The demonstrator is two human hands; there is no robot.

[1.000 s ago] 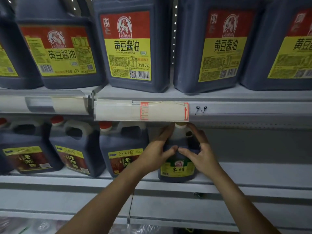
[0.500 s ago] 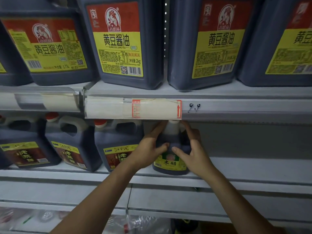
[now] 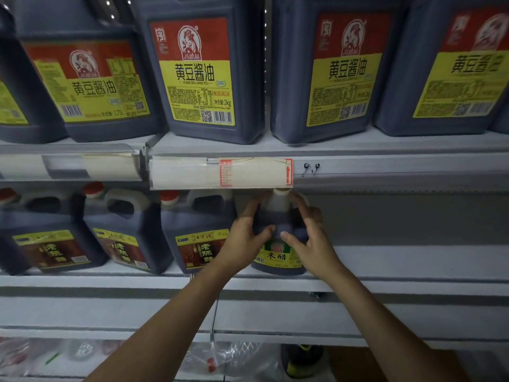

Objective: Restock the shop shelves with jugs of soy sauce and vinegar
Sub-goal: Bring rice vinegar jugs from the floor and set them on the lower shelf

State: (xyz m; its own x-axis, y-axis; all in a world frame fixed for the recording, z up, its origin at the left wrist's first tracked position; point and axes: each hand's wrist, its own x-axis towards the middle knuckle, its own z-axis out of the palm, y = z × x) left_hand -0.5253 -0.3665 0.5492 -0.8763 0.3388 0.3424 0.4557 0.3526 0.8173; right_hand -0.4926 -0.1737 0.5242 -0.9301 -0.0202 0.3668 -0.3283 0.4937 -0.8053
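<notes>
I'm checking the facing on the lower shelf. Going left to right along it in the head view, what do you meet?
Three dark red-capped vinegar jugs with brown labels → → → left hand → green-labelled rice vinegar jug → right hand → bare white shelf.

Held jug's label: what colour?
Green and yellow, on the vinegar jug between both hands; the head view shows it.

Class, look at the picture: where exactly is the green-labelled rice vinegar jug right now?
The rice vinegar jug stands on the lower shelf, centre of view, right of the brown-labelled vinegar jug.
</notes>
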